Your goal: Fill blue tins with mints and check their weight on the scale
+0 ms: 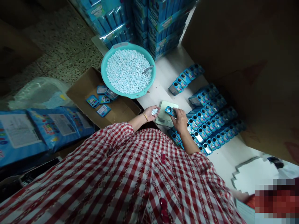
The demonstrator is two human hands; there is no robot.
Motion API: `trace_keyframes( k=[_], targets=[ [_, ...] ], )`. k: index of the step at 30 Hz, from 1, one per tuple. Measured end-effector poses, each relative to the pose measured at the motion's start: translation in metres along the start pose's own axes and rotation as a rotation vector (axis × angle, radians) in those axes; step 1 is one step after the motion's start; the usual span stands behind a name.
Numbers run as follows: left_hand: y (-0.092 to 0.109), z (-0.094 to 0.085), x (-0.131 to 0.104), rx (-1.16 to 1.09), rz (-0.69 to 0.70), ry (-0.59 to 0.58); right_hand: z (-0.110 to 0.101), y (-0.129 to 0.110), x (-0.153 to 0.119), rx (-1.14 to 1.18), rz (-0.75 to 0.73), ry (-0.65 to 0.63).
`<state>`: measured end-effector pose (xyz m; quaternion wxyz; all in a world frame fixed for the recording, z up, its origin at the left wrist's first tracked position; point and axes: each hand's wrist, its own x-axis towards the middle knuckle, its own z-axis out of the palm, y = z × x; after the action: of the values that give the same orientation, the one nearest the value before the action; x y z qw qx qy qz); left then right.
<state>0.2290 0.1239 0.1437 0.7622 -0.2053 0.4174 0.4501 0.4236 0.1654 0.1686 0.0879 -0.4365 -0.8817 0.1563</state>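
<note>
White candies [154, 111] lie in the cupped palm of my left hand [149, 114], beside the left edge of a pale scale [164, 117]. Over that scale, my right hand [180, 119] grips a small blue tin [170, 111] with a few white pieces showing in its opening. A turquoise basin [104, 75] full of white candies, with a scoop handle [148, 69] sticking out, stands beyond my left hand. Rows of blue tins [205, 113] with round dark openings stand to the right of my right hand.
A cardboard box [81, 90] holding several blue tins is at the left. Stacked blue packs [161, 25] rise behind the basin. Large cardboard [233, 62] borders the right side. Blue bags [56, 127] lie at far left. Another person's arm [240, 195] shows at lower right.
</note>
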Motion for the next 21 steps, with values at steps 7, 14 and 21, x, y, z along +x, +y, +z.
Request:
trace_keyframes(
  k=[7, 14, 21],
  targets=[
    [0.008, -0.027, -0.018, -0.03, 0.059, 0.078, 0.028, 0.017, -0.003, 0.174, 0.045, 0.004],
    [0.014, -0.046, -0.025, -0.055, 0.099, 0.062, -0.001, 0.038, -0.014, 0.187, 0.159, 0.276],
    [0.015, -0.051, -0.025, -0.078, 0.12, 0.062, -0.022, 0.048, -0.02, 0.174, 0.275, 0.579]
  ],
)
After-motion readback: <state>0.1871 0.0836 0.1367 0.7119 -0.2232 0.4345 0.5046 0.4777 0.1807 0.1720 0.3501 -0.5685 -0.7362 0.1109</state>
